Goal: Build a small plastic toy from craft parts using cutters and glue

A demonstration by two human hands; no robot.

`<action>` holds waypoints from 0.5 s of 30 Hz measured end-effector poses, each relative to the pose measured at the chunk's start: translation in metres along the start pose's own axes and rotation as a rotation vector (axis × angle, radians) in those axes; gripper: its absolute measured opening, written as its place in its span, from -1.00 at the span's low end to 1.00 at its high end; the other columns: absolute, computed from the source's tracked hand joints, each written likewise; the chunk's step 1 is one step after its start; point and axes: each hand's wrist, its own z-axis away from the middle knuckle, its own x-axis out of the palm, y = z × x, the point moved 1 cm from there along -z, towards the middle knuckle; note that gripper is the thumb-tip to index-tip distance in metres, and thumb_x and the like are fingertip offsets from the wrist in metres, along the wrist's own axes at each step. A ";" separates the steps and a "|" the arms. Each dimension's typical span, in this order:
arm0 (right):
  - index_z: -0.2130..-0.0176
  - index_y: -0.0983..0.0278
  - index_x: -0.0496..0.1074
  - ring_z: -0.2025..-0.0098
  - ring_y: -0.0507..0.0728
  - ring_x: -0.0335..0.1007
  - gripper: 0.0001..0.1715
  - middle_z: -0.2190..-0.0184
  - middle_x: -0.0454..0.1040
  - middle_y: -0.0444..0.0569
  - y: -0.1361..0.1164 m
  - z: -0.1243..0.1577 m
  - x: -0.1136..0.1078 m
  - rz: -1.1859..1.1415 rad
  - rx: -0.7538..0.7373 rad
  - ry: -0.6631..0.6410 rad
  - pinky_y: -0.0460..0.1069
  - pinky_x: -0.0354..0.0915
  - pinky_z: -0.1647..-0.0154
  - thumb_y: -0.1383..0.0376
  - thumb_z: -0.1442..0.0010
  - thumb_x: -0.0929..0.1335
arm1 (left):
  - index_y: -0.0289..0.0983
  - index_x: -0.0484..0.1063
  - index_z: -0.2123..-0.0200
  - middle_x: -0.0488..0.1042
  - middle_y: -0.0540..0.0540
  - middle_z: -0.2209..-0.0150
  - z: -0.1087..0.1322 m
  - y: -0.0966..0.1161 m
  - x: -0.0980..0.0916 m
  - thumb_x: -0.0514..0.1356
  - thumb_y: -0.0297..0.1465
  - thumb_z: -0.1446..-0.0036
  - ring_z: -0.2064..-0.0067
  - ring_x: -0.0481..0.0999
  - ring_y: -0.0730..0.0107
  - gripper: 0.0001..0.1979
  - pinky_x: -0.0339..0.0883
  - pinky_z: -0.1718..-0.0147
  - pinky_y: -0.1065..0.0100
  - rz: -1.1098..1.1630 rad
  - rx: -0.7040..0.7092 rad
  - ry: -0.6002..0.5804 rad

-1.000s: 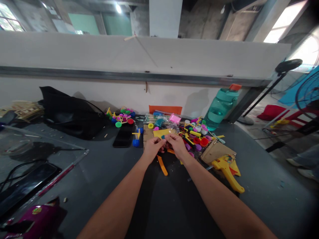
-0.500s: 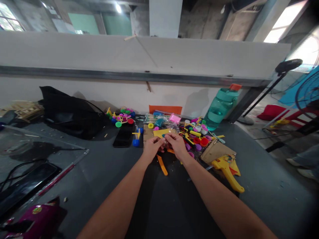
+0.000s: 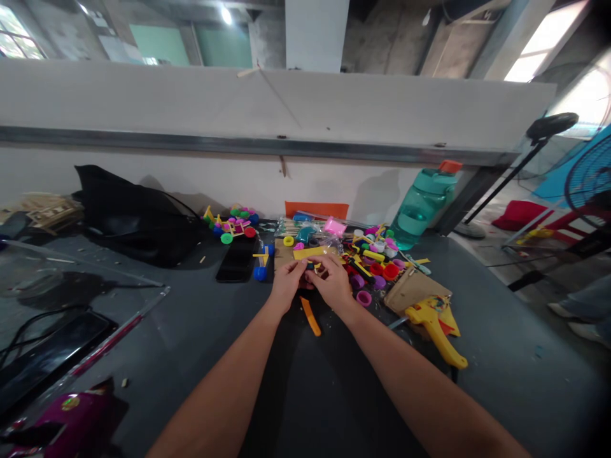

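My left hand (image 3: 286,285) and my right hand (image 3: 333,283) meet over the middle of the dark table, fingertips drawn together. Between them they pinch a small dark blue piece (image 3: 310,266), mostly covered by the fingers, so its kind is unclear. Just beyond the fingertips lies a yellow strip (image 3: 309,252) on brown cardboard (image 3: 283,249). Below my hands is an orange handle-like strip (image 3: 310,317), its far end close under them. Red caps (image 3: 391,272) and purple caps (image 3: 363,298) are heaped to the right of my right hand.
A yellow glue gun (image 3: 436,331) lies right of my right forearm. Behind it stands a teal water bottle (image 3: 420,207). To the left are a phone (image 3: 235,262), a small blue-wheeled assembly (image 3: 260,272) and a black bag (image 3: 138,216). A white partition (image 3: 214,102) closes off the back.
My right hand has shifted slightly left and down, its fingers curling closer to the left hand. The small blue piece has moved down between the fingertips. A purple ring beside my right wrist shows more fully.
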 end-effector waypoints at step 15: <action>0.20 0.19 0.47 0.32 0.09 0.35 -0.74 0.27 0.42 -0.02 0.002 0.000 0.001 -0.006 0.019 0.056 -0.04 0.34 0.37 0.31 -0.03 0.34 | -0.35 0.44 0.44 0.38 0.02 0.58 0.001 0.002 -0.001 0.31 -0.20 0.20 0.56 0.39 0.53 -0.67 0.39 0.58 0.46 0.024 0.012 -0.049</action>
